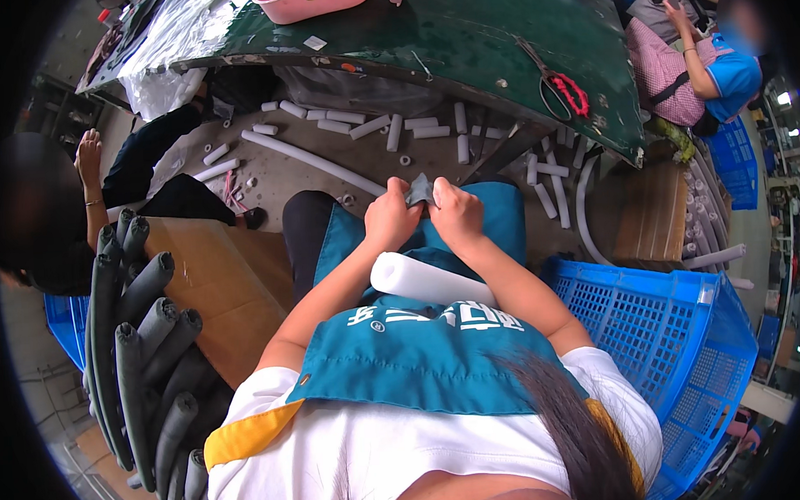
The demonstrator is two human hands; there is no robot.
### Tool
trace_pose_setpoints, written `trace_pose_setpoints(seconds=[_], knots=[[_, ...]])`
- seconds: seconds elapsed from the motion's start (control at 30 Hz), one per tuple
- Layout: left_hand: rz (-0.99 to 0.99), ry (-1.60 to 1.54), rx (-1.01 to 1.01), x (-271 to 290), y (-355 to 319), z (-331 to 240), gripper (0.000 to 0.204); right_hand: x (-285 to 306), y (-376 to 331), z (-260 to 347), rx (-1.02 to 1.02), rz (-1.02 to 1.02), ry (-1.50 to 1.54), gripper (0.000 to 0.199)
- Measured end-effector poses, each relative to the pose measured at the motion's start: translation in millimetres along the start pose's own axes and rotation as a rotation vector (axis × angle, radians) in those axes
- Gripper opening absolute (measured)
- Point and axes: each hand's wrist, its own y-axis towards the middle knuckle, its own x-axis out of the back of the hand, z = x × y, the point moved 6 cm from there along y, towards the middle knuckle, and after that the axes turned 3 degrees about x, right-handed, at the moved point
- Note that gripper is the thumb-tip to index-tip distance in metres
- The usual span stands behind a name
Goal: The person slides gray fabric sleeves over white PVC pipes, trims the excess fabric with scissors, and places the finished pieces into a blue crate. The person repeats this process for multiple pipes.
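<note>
My left hand [390,219] and my right hand [456,213] are close together over my knees, both pinching a small grey piece [420,191] between the fingers. A white foam tube [429,282] lies across my lap on my teal apron [421,346], under my forearms and not held by either hand.
A green worktable [463,36] lies ahead with red-handled scissors [560,86] and a pink basin [310,1]. White foam tube pieces [369,126] litter the floor. Dark grey foam tubes [148,347] stand at my left beside a cardboard box [216,283]. A blue crate [667,329] is at my right. Other people sit at left and upper right.
</note>
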Motion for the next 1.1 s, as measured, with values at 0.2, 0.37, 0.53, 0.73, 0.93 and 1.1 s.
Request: trace_pose_setpoints(seconds=[0.2,0.37,0.53,0.73,0.93,1.1], knots=[[-0.045,0.142,-0.113,8.3,-2.5,-10.4,0.044,-6.3,0.0,3.5,-0.101,0.102,0.093,0.02],[-0.056,0.286,-0.194,7.9,-5.1,-15.6,0.056,-20.6,-1.3,-12.2,-0.126,0.228,-0.004,0.016],[0.041,0.104,-0.04,-11.5,-5.6,-1.2,0.057,-14.0,2.4,-9.1,-0.11,0.208,-0.066,0.019],[0.082,-0.403,0.14,-10.5,34.9,35.1,0.063,-28.9,6.6,2.5,-0.066,0.159,0.021,0.024],[0.567,-0.702,-0.064,26.2,-1.6,-8.3,0.088,-38.0,1.9,-28.2,-0.34,0.261,0.701,0.026],[0.383,-0.431,-0.477,33.8,-16.7,0.3,0.103,-37.2,-12.7,-4.6,-0.675,0.546,1.261,0.033]])
